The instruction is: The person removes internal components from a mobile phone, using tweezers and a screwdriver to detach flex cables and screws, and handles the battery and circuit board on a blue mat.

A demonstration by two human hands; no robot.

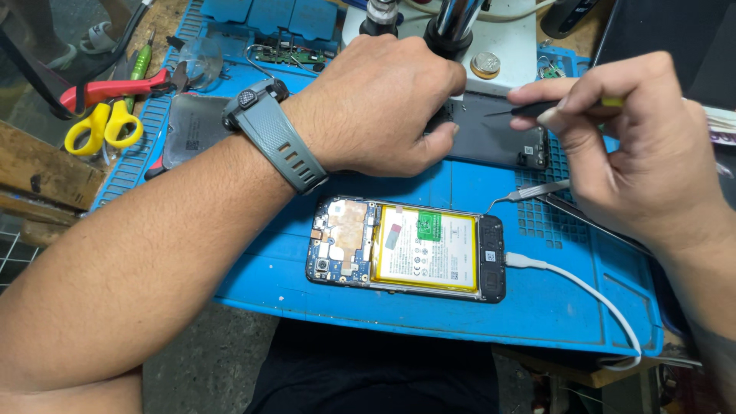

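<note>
On the blue work mat point(429, 303), toward its far edge, a dark grey phone panel point(494, 142) lies flat, and both hands are at it. The left hand point(376, 107), with a grey wristwatch point(268, 134) on its wrist, is curled down over the panel's left end, fingers closed on its edge to pin it. The right hand point(629, 146) pinches a thin black screwdriver point(529, 109) between thumb and fingertips, its tip pointing left just above the panel; whether the tip touches cannot be told. This looks like fine screw work on the panel, and it seems to call for a steady hold and a tip set squarely in a very small spot. Nearer the body lies an opened phone point(406, 249), its battery point(425, 249) and circuit board bare, with a white cable point(583, 287) plugged into its right end and metal tweezers point(533, 192) just beside it. Yellow-handled scissors point(103, 126) and red-handled pliers point(115, 88) sit at the mat's left, a coin point(484, 64) on a white stand base at the back. Worn wooden bench shows around the mat.
</note>
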